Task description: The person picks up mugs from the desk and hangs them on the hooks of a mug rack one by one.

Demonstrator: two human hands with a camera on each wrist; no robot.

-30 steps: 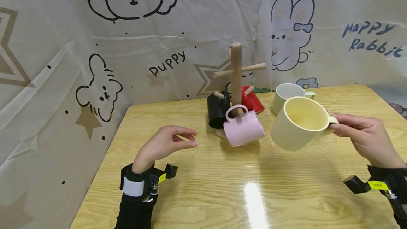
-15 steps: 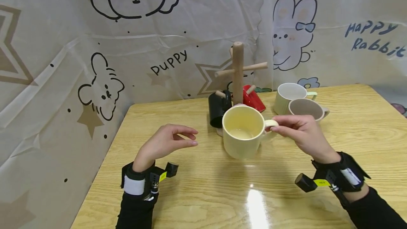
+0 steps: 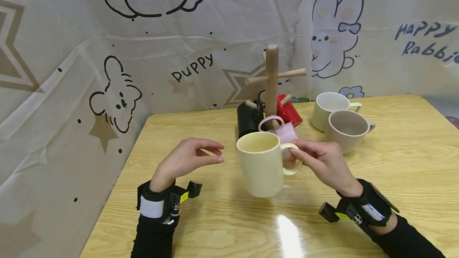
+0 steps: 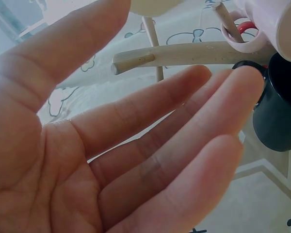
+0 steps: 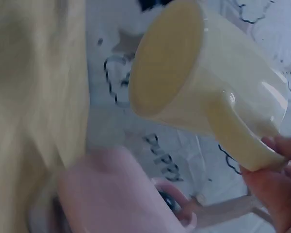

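Note:
My right hand pinches the handle of a pale yellow mug, held upright over the table in front of the mug tree. In the right wrist view the thumb and fingers grip that handle. My left hand hovers left of the mug, fingers relaxed and apart, holding nothing; its palm shows in the left wrist view. On the wooden mug tree hang a black mug, a red mug and a pink mug, the pink one partly hidden behind the yellow mug.
A pale green-white mug and a taupe mug stand on the table at the back right, their handles pointing right. Upper pegs of the tree stick out bare. A printed curtain hangs behind the wooden table.
My right hand has carried the yellow mug leftward from beside the tree to its front, then lower and nearer, turning its side toward me. The left hand has stayed almost still.

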